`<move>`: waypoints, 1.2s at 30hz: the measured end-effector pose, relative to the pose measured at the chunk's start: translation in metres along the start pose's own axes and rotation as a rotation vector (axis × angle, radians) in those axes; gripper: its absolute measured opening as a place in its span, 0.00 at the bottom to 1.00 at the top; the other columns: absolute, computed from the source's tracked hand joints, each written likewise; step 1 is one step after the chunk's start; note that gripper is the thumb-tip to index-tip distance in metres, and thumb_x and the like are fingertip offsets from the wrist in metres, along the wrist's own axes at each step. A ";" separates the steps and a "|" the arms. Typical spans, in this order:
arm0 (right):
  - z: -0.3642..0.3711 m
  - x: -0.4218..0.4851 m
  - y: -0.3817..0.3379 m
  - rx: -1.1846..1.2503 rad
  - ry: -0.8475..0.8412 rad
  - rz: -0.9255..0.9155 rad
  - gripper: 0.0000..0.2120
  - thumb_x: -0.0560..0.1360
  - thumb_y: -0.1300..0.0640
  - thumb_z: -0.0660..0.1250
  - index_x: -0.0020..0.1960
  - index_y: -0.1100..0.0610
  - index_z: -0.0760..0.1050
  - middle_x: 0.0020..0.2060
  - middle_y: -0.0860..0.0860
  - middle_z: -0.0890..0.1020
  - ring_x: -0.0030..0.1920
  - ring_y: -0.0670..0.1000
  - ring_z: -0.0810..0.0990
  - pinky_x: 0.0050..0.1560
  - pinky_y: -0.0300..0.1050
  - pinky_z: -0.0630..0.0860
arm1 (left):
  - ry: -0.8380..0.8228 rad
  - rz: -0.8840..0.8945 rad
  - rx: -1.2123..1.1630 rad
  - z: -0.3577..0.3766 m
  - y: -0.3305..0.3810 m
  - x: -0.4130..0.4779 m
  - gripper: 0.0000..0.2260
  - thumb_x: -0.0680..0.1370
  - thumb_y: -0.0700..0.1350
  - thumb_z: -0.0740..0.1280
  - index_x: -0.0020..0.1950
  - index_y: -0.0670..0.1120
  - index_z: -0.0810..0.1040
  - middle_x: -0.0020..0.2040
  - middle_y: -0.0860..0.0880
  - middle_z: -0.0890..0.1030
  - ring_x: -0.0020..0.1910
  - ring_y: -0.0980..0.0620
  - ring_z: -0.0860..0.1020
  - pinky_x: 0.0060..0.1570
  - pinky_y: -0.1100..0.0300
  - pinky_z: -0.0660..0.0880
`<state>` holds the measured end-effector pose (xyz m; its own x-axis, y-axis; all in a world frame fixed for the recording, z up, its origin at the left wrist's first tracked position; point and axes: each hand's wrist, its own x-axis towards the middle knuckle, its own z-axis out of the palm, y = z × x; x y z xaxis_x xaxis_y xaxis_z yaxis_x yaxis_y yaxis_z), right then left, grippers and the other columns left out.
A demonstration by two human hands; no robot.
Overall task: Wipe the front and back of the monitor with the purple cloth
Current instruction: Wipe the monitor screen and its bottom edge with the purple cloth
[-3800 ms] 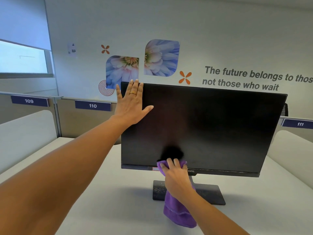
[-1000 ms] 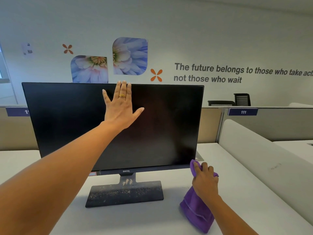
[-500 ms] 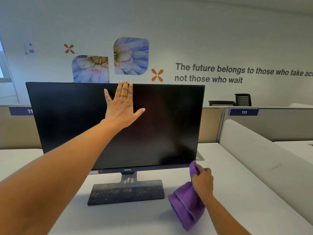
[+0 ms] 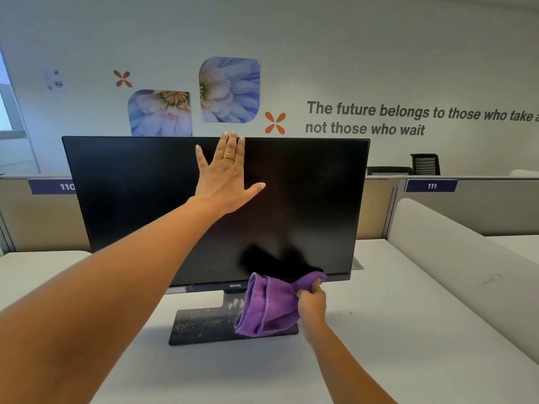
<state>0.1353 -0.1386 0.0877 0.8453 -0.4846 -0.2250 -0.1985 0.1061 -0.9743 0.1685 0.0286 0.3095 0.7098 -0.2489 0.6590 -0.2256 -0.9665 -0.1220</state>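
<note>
Black monitor (image 4: pixel 140 193) standing upright on white desk (image 4: pixel 393 330), dusty base, left hand (image 4: pixel 224 179) lying flat w/ fingers spread on screen, right hand (image 4: pixel 312 301) gripping bunched purple cloth (image 4: pixel 268 304) at bottom bezel.

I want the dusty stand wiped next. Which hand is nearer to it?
Right. The right hand hangs the cloth just above the stand; the left hand is flat high on the screen.
</note>
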 end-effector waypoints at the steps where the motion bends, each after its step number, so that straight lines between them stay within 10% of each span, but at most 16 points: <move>1: 0.006 -0.005 0.004 -0.015 -0.025 -0.005 0.14 0.79 0.63 0.57 0.65 0.60 0.68 0.59 0.59 0.75 0.55 0.58 0.75 0.59 0.50 0.72 | -0.002 0.006 0.001 0.000 -0.002 0.000 0.41 0.75 0.66 0.53 0.76 0.43 0.39 0.77 0.46 0.42 0.76 0.50 0.39 0.70 0.37 0.41; 9: 0.012 -0.028 0.003 0.074 0.163 -0.211 0.21 0.80 0.51 0.55 0.72 0.55 0.60 0.63 0.56 0.72 0.55 0.55 0.73 0.50 0.44 0.72 | 0.012 0.067 -0.005 -0.005 -0.023 -0.002 0.37 0.77 0.63 0.52 0.76 0.45 0.41 0.77 0.48 0.43 0.76 0.52 0.41 0.69 0.37 0.39; 14: 0.046 -0.041 0.003 -0.290 0.168 -0.393 0.18 0.80 0.49 0.56 0.67 0.54 0.67 0.56 0.57 0.77 0.50 0.54 0.75 0.48 0.43 0.74 | 0.034 -0.017 -0.013 -0.007 -0.060 -0.012 0.36 0.77 0.63 0.52 0.76 0.45 0.43 0.77 0.48 0.43 0.76 0.52 0.41 0.69 0.36 0.38; 20: 0.113 -0.082 0.022 -0.475 -0.125 -0.399 0.16 0.79 0.55 0.60 0.66 0.53 0.63 0.57 0.55 0.75 0.55 0.57 0.77 0.50 0.43 0.76 | 0.039 -0.104 0.024 -0.014 -0.127 -0.028 0.35 0.77 0.64 0.51 0.76 0.45 0.43 0.77 0.49 0.44 0.76 0.52 0.41 0.68 0.36 0.38; 27: 0.188 -0.132 0.015 -0.934 -0.470 -0.979 0.24 0.78 0.65 0.59 0.72 0.53 0.63 0.71 0.48 0.64 0.69 0.49 0.64 0.68 0.40 0.62 | -0.055 -0.096 -0.016 -0.021 -0.177 -0.038 0.36 0.77 0.64 0.51 0.76 0.47 0.41 0.77 0.50 0.43 0.76 0.53 0.40 0.70 0.37 0.38; 36: 0.254 -0.155 0.016 -1.528 -0.492 -1.530 0.19 0.77 0.65 0.60 0.67 0.65 0.66 0.67 0.58 0.66 0.65 0.58 0.65 0.58 0.50 0.73 | -0.069 -0.101 -0.052 -0.015 -0.174 -0.039 0.39 0.76 0.67 0.51 0.76 0.46 0.39 0.77 0.49 0.42 0.75 0.52 0.38 0.68 0.36 0.38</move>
<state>0.1269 0.1583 0.1051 0.6601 0.7062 0.2560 0.6255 -0.7055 0.3331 0.1700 0.2075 0.3162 0.7743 -0.1562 0.6132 -0.1842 -0.9827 -0.0177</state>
